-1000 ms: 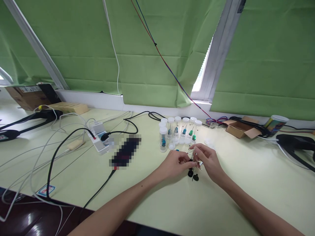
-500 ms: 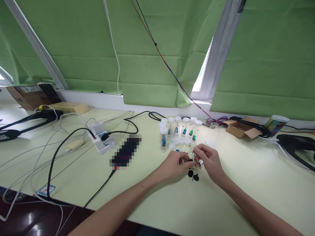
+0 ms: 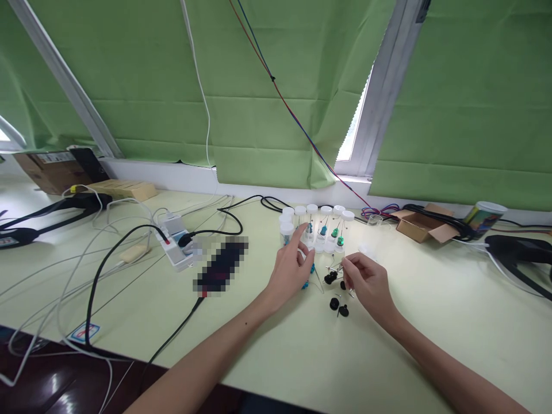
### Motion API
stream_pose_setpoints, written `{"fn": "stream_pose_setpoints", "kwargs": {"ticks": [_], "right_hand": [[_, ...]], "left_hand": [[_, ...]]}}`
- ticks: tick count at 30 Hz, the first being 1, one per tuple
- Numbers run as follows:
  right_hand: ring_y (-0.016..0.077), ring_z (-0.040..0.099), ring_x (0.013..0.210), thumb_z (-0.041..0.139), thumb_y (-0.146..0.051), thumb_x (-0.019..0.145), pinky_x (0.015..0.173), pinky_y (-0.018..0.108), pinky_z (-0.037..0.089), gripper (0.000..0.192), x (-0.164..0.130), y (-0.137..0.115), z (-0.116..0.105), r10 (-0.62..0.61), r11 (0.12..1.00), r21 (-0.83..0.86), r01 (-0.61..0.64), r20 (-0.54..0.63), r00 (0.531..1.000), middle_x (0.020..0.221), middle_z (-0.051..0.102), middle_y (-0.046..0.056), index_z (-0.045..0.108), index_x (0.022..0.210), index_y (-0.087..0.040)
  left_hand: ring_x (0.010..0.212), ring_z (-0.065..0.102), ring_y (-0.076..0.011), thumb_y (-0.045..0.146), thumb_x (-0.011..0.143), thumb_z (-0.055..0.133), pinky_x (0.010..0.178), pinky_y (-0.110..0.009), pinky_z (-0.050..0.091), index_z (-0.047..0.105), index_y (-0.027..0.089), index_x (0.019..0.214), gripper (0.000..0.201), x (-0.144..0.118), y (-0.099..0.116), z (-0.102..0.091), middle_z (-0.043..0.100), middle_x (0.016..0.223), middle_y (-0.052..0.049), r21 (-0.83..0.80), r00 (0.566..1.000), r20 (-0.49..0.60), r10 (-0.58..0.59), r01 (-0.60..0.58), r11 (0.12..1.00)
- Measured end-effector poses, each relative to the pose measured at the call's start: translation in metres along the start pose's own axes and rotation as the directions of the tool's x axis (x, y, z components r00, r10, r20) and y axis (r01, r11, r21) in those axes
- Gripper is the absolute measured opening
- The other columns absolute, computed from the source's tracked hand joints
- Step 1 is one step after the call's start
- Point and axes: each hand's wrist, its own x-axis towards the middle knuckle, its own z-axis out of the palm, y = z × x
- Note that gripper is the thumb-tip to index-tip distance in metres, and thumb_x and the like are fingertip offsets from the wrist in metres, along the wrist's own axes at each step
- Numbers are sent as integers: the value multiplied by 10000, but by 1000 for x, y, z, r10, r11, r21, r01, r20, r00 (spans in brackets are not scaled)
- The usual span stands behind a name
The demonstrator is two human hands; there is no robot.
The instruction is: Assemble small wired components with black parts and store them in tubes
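Observation:
My left hand [image 3: 291, 267] is open over the table, its index finger stretched toward the clear vials with white caps [image 3: 325, 215]. Blue and green pieces with thin stems stand inside these vials. Under and beside that hand lie small blue-headed pieces [image 3: 306, 284], partly hidden. My right hand [image 3: 366, 279] is closed in a pinch on a thin metal piece [image 3: 340, 268], mostly covered by the fingertips. Just left of and below it, several black-headed pieces with thin metal stems [image 3: 334, 303] lie loose on the table.
At left are a white power strip [image 3: 176, 253], a blurred-out dark phone-like object [image 3: 222, 265] and tangled cables. An open cardboard box [image 3: 416, 227] and a printed can [image 3: 485, 218] stand at back right. Green blinds [image 3: 280, 115] hang behind the table.
My left hand has left the right hand and moved left and up toward the vials, its fingers opening. My right hand stays nearly in place, and more black-headed pieces show.

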Motion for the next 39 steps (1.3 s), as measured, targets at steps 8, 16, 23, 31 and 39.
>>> {"fn": "stream_pose_setpoints", "kwargs": {"ticks": [8, 16, 23, 31, 39], "right_hand": [[111, 474, 467, 561, -351, 911, 461, 248, 420, 244, -2, 0, 2, -36, 998, -58, 37, 20, 999, 552, 508, -29, 574, 729, -189], [107, 467, 449, 542, -362, 922, 455, 244, 414, 267, -1, 1, 0, -40, 997, -63, 42, 42, 998, 539, 505, -32, 568, 718, -190], [107, 465, 446, 517, -373, 934, 461, 242, 420, 292, -2, 1, 0, -44, 997, -66, 47, 53, 998, 535, 514, -32, 574, 713, -191], [110, 472, 449, 500, -376, 943, 467, 242, 422, 299, -1, 2, 0, -55, 996, -69, 59, 63, 997, 540, 519, -31, 583, 723, -191], [115, 484, 456, 457, -386, 964, 479, 250, 424, 320, -1, 5, -2, -52, 998, -44, 55, 69, 996, 562, 537, -25, 593, 751, -190]], "left_hand": [[529, 479, -96, 332, 897, 495, 572, -223, 419, 346, 303, 1443, 567, 0, -9, 3, 553, 765, 30, 62, 1000, 4, -28, 28, 998], [502, 486, -83, 313, 899, 493, 529, -217, 416, 386, 285, 1359, 473, 0, -11, 5, 538, 786, 35, 56, 1000, 5, 0, -1, 998], [588, 515, -103, 289, 909, 491, 556, -213, 422, 466, 241, 1194, 290, 2, -15, 6, 534, 769, 25, 89, 995, -67, 74, -68, 994], [547, 456, -95, 319, 913, 522, 546, -215, 397, 470, 226, 928, 108, 1, -15, 5, 498, 677, 49, 129, 979, -134, 151, -134, 983], [526, 419, -83, 351, 880, 597, 528, -204, 376, 479, 220, 875, 177, -1, -17, 7, 455, 637, 63, 234, 936, -218, 275, -223, 946]]}}
